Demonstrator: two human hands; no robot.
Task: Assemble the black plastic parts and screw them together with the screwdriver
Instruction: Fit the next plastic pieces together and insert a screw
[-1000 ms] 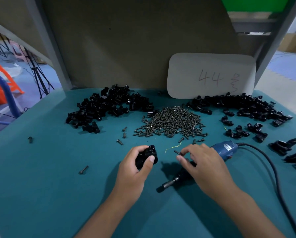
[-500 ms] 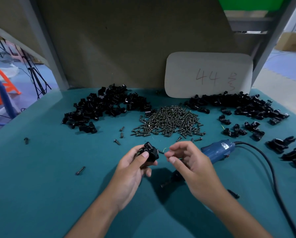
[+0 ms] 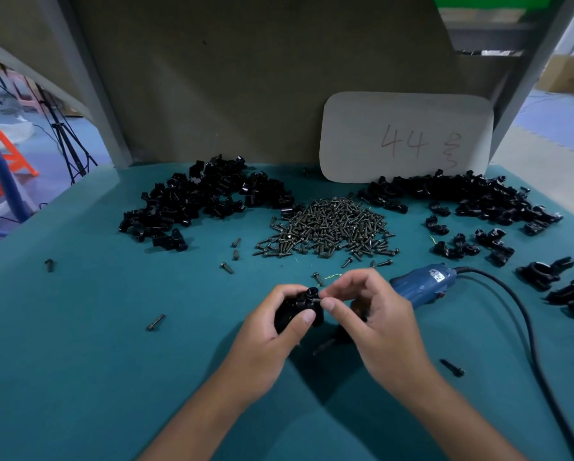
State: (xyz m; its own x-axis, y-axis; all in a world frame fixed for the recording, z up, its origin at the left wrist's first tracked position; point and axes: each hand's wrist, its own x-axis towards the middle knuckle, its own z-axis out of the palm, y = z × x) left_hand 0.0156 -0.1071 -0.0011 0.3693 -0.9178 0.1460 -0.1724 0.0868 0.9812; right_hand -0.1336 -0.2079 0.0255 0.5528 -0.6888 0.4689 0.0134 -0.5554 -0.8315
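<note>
My left hand [image 3: 272, 341] grips a black plastic part [image 3: 300, 307] above the teal table, thumb across its front. My right hand [image 3: 375, 317] pinches a small screw [image 3: 316, 298] between thumb and forefinger, right at the part's upper hole. The blue electric screwdriver [image 3: 422, 282] lies on the table just behind my right hand; its dark tip [image 3: 324, 347] shows below my hands. A heap of screws [image 3: 329, 227] sits at the table's middle. Piles of black parts lie at the back left [image 3: 199, 201] and back right [image 3: 462, 197].
The screwdriver's black cord [image 3: 528, 331] loops along the right side. Loose screws [image 3: 156, 322] lie scattered on the teal table [image 3: 79, 361], one near my right forearm [image 3: 452, 367]. A grey card marked 44 [image 3: 405, 138] leans on the back wall. Assembled black pieces [image 3: 545, 271] sit far right.
My right hand picked a screw off the table and carried it left to the part. My left hand lifted and turned the part toward it. The hands now meet.
</note>
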